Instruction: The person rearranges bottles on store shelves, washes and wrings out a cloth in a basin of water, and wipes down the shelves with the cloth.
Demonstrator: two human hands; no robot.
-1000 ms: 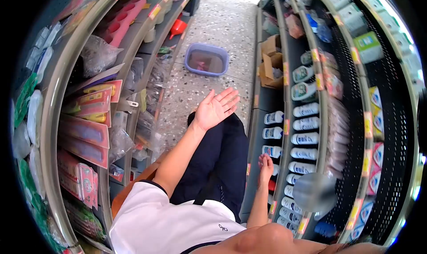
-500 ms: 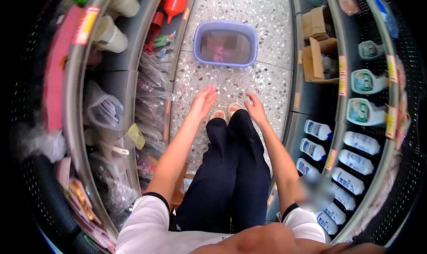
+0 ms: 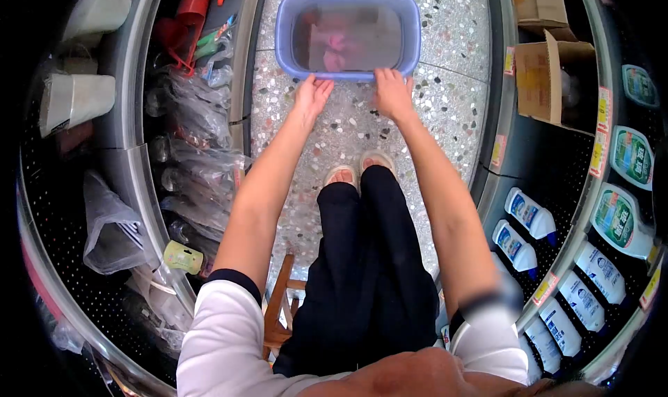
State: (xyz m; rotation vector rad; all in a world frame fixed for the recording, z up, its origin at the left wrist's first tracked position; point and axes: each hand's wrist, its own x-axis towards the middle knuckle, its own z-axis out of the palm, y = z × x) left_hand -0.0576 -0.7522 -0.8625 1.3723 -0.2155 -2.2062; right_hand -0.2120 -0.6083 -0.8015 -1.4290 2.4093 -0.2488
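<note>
A blue-purple plastic basin (image 3: 280, 49) stands on the speckled floor ahead of me, with murky liquid and a pink cloth-like item (image 3: 335, 43) inside. My left hand (image 3: 314, 96) is at its near rim, left of centre, palm partly turned up and fingers stretched out against the edge. On the same rim, further right, my right hand (image 3: 394, 94) has its fingers hooked over the edge. The parts of the fingers beneath the rim are hidden.
Shelves line both sides of the narrow aisle. Bagged goods (image 3: 202, 112), a red scoop (image 3: 193, 6) and white containers (image 3: 83, 98) are on the left. Cardboard boxes (image 3: 539, 80) and white bottles (image 3: 530, 212) fill the right. A wooden stool (image 3: 280, 306) is beneath me.
Both hands have moved forward from above the floor to the basin's near rim. My right fingers now hook over it. The basin appears larger and higher in view.
</note>
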